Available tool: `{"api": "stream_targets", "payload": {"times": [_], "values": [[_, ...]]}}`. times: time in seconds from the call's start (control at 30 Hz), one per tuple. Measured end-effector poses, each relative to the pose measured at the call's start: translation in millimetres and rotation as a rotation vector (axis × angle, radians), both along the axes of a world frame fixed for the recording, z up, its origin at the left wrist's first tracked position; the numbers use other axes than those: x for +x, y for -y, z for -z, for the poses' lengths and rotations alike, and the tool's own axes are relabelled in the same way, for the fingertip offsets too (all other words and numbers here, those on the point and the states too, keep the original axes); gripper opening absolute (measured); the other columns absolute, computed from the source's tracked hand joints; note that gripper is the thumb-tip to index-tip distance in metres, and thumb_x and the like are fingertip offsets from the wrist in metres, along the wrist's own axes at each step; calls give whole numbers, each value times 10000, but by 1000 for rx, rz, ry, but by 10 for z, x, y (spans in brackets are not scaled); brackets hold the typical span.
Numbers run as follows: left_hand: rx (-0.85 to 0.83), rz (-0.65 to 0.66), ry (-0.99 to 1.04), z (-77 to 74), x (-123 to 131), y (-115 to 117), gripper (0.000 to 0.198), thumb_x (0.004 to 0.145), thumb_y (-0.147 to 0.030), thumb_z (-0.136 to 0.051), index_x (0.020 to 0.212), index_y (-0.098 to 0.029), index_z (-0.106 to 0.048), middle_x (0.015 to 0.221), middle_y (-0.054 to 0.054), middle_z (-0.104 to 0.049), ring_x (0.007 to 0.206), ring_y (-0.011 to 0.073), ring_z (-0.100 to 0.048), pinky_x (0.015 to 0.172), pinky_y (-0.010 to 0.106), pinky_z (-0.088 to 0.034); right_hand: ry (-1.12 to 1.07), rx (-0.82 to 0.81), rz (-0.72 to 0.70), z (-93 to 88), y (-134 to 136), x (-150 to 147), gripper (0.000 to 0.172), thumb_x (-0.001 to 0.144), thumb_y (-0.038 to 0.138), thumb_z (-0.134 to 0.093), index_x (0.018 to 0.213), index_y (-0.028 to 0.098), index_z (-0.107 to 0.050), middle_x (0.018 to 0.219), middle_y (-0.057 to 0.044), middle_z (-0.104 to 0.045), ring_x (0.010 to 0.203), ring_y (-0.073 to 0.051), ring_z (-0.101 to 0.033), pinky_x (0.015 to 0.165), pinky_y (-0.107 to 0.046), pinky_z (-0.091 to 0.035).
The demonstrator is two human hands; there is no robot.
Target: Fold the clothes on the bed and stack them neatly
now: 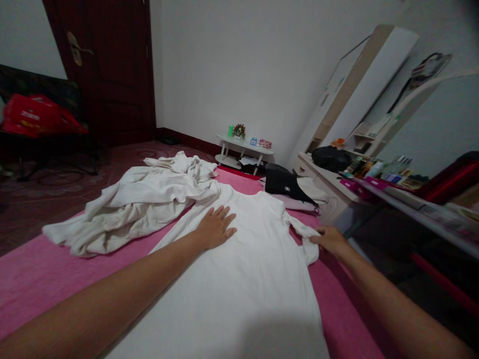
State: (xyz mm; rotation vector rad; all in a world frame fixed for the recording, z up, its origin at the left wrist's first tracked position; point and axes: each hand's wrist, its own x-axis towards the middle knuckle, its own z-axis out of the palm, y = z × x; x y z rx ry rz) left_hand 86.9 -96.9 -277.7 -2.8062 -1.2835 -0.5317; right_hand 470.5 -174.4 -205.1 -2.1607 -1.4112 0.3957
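Note:
A white T-shirt lies spread out on a pink bedcover, its neckline away from me. My left hand rests flat on the upper left of the shirt with the fingers apart. At the right side, my right hand pinches the edge of the shirt's sleeve, which is bunched and drawn outward. The thumb and fingers of that hand are closed on the cloth. Left of the shirt, a crumpled heap of white clothes sits on the bedcover, close to the shirt's left edge.
Beyond the shirt lie folded clothes with a black garment on top. A dressing table with bottles and a black bag stands at the right. A low white table is by the wall. On the left, a chair holds a red bag.

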Motion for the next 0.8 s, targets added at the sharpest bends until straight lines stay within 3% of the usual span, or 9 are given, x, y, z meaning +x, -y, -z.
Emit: {"api": "stream_targets", "payload": {"times": [0.13, 0.23, 0.33, 0.43, 0.6, 0.7, 0.8], "values": [[8, -34, -12, -8, 22, 5, 546, 947, -513, -336, 1418, -247, -408, 1510, 106, -332, 1389, 312, -282, 1103, 514, -225, 247, 67, 269, -614, -150, 428, 258, 709, 222, -588, 898, 90, -705, 639, -96, -638, 545, -172, -541, 524, -285, -325], [26, -40, -5, -8, 32, 9, 532, 948, -502, -341, 1411, -251, -418, 1503, 99, -348, 1385, 302, -296, 1105, 504, -228, 423, 23, 222, -756, -286, 420, 240, 695, 235, -612, 882, 127, -717, 709, -112, -657, 613, -192, -559, 551, -292, -321], [40, -38, 9, -8, 29, 16, 522, 950, -495, -341, 1399, -245, -435, 1493, 102, -366, 1380, 298, -307, 1105, 496, -235, 444, -69, -44, -573, -480, 108, 151, 623, 182, -653, 752, 180, -731, 631, -28, -648, 582, -153, -562, 561, -246, -348], [37, -36, 20, -15, 26, 23, 523, 949, -493, -340, 1392, -235, -446, 1493, 108, -364, 1380, 305, -304, 1104, 503, -241, 397, 25, -296, -285, -725, -341, 210, 631, 157, -624, 809, 177, -733, 657, 2, -663, 579, -128, -565, 571, -219, -375], [16, -32, 40, -42, 25, 29, 531, 949, -498, -334, 1402, -237, -434, 1500, 107, -351, 1387, 310, -289, 1109, 518, -234, 363, 131, -423, 120, -1100, -1007, 289, 767, 221, -554, 1003, 140, -697, 743, -33, -687, 669, -156, -613, 641, -242, -444], [-3, -33, 46, -70, 16, 35, 538, 944, -506, -343, 1406, -243, -427, 1503, 104, -345, 1390, 309, -285, 1113, 520, -229, 403, 148, -550, 349, -1252, -1198, 359, 827, 333, -566, 1143, 188, -659, 1149, -77, -659, 1050, -192, -596, 909, -280, -428], [-21, -36, 44, -104, 7, 50, 541, 946, -509, -336, 1408, -241, -422, 1507, 105, -337, 1392, 305, -281, 1114, 520, -227, 572, 81, -550, 520, -1366, -1217, 476, 936, 421, -413, 1360, 218, -493, 1474, -81, -405, 1360, -221, -340, 1109, -373, -246]]}}
